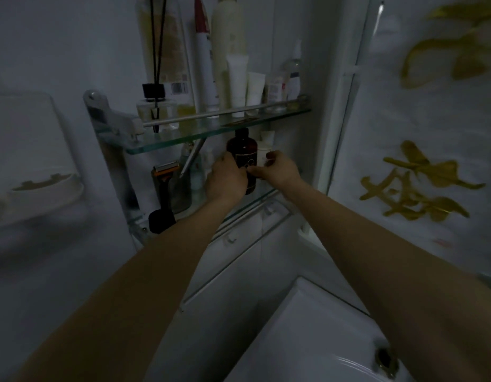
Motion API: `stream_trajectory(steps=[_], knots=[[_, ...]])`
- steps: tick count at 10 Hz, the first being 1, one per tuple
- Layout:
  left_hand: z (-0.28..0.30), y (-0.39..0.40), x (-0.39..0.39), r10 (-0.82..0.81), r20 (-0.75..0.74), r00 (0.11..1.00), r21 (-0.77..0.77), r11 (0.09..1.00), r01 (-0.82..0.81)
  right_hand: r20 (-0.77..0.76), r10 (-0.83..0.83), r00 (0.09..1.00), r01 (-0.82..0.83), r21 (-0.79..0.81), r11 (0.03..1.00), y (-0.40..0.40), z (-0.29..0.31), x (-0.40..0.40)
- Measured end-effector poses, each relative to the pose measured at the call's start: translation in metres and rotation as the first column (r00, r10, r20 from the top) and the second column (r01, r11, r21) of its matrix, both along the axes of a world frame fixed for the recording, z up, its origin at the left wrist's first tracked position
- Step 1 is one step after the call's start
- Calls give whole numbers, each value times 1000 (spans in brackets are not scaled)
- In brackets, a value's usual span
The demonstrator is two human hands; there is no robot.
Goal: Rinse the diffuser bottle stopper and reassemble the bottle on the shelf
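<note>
Nearest us is the white sink (307,334) at the bottom right, its drain just in view, with our two forearms reaching over it toward the lower glass shelf (262,197). Our left hand (225,179) is curled against the near side of a dark amber bottle (243,153) standing on that shelf, though we cannot tell whether its fingers actually grip the bottle or only rest on it. Our right hand (277,169) pinches something small and pale at its fingertips, just beside the bottle; we judge it may be the stopper, but dim light and blur leave that uncertain.

The diffuser bottle (156,110) sits on the upper glass shelf (211,129) at the left end, behind the rail, well apart from both hands. It stands upright, long axis vertical, its black collar and neck pointing up, with dark reeds (158,37) rising from the neck and leaning only slightly.

The risks we see: both shelves are crowded, so a careless wrist could knock the amber bottle, the razor (166,186) or the neighbouring tubes off the glass edge into the sink. A wet stopper could slip from the pinch, and reaching up could tip the reeds and spill oil
</note>
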State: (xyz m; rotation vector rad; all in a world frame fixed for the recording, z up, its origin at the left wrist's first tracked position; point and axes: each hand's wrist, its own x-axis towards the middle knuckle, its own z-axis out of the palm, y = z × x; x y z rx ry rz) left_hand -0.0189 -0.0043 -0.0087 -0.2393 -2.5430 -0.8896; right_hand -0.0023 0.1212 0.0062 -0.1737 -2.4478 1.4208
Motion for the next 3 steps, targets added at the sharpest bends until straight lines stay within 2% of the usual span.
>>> stream_trajectory(steps=[1,3], knots=[[8,18,9,-39,-12,999,-41,998,39,-29,-56,998,55,-35,998,22,1,9],[24,84,23,-293,82,953,93,954,285,-106,-205,973,195,-101,976,75,21,56]])
